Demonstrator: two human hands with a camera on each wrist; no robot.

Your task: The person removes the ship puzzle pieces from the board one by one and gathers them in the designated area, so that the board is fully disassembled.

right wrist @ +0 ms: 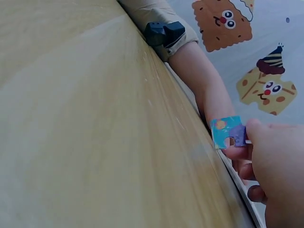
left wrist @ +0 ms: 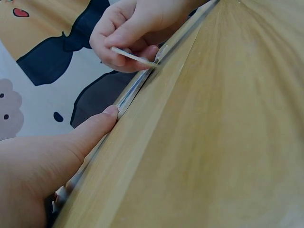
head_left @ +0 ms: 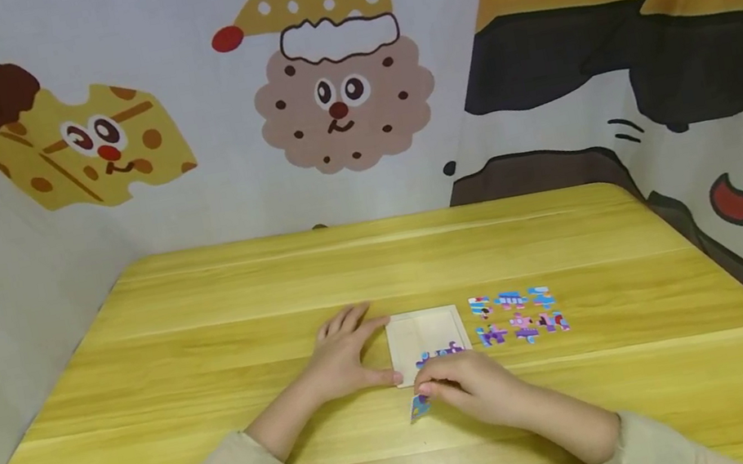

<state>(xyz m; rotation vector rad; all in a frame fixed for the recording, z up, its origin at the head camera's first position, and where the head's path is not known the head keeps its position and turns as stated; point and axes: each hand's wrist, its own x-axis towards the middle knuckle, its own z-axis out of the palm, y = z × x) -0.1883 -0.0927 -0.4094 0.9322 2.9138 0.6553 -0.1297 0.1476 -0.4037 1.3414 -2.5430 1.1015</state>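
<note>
No text or label can be read anywhere.

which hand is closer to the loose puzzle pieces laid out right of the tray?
Right. The right hand sits at the tray's near edge, just left of the loose pieces; the left hand is beyond the tray's far side.

The left hand lies flat, palm down, its fingers straight and spread, thumb stretched out to the right. The right hand, just right of it and nearer, has its fingers curled in a pinch. Both forearms wear beige sleeves.
</note>
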